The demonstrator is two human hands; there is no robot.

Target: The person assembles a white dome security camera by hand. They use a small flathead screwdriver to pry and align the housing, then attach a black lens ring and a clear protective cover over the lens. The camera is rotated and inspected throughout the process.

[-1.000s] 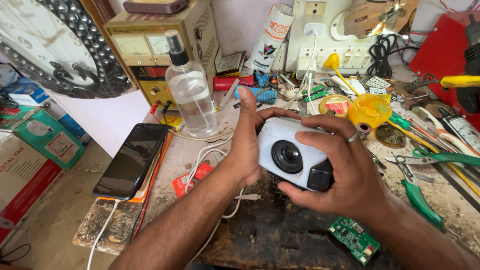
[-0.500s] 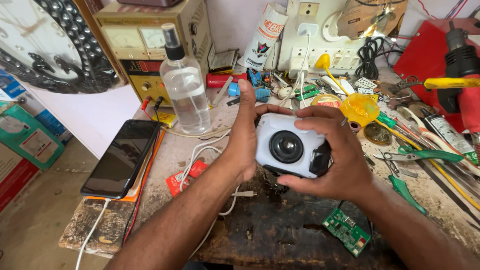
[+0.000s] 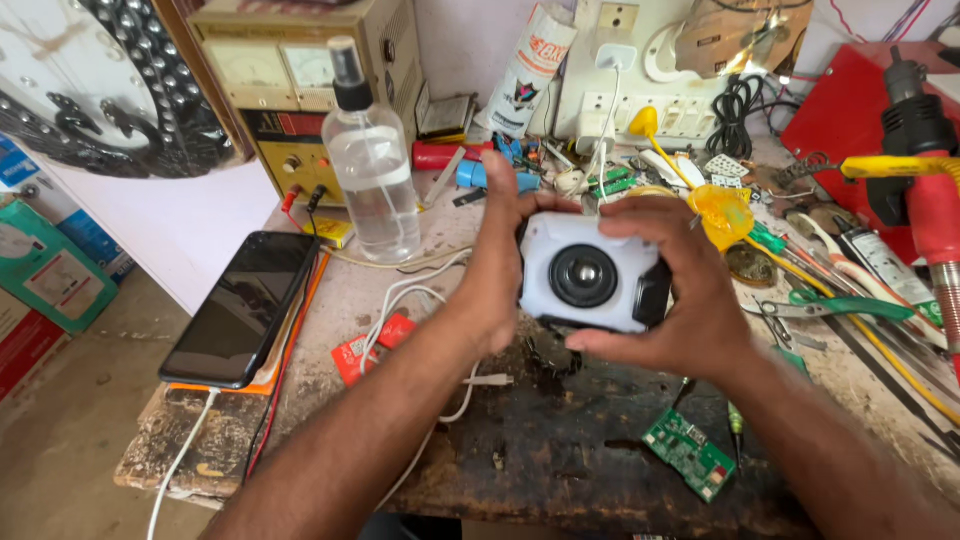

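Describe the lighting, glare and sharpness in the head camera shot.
Head view: soft, even daylight, faint shadows under the hands; the white speaker between left hand and right hand is sharp; mild glare on the spray bottle and dark phone screen; wide-lens bending at the edges, where the forearms blur slightly.

Compared with one second ago, the small white speaker now faces the camera more squarely; earlier it was tilted, with its round black cone turned down and to the right. The left hand is now flatter against the left side of the speaker, with fingers pointing up. The right hand has moved from over the top to the right side and the bottom edge, so more of the white front is visible
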